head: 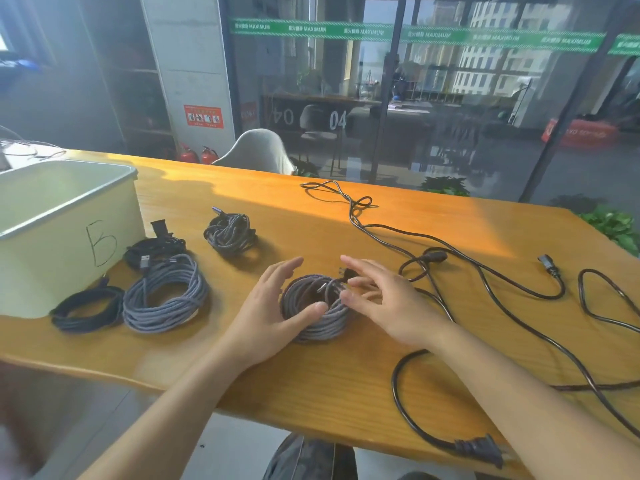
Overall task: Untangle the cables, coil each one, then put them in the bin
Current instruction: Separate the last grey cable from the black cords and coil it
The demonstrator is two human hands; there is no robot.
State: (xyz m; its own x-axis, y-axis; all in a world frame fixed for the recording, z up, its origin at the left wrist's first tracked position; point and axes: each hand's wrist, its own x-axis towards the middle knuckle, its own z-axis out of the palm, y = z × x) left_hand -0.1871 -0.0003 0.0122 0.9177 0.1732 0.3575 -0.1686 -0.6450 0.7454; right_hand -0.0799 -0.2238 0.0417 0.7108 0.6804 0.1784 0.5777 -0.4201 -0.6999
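Since the grey braided coil [313, 311] already sits wound up at about 6 o'clock on the table [311, 375], the step in hand looks like tidying and settling it. The left hand [273, 306] is spread, thumb resting on the coil's near side, fingers arched over its 9 o'clock edge. The right hand [375, 299] hovers loosely open at 3 o'clock, fingertips near the loose end inside the ring; I can't tell if it pinches anything. My take: tuck that end under a loop and keep the thumb pressing so the stack doesn't spring apart.

The braided stuff looks woven, matte and grippy, so it holds a round shape. The black power cords [485, 271] sprawling from 12 to 4 o'clock look smooth, rubbery and kinky, so probably stiffer to wind. Four finished coils [166, 292] sit at 9 to 10 o'clock, beside the pale plastic bin [52, 216] marked B, which looks empty as far as I can see in.
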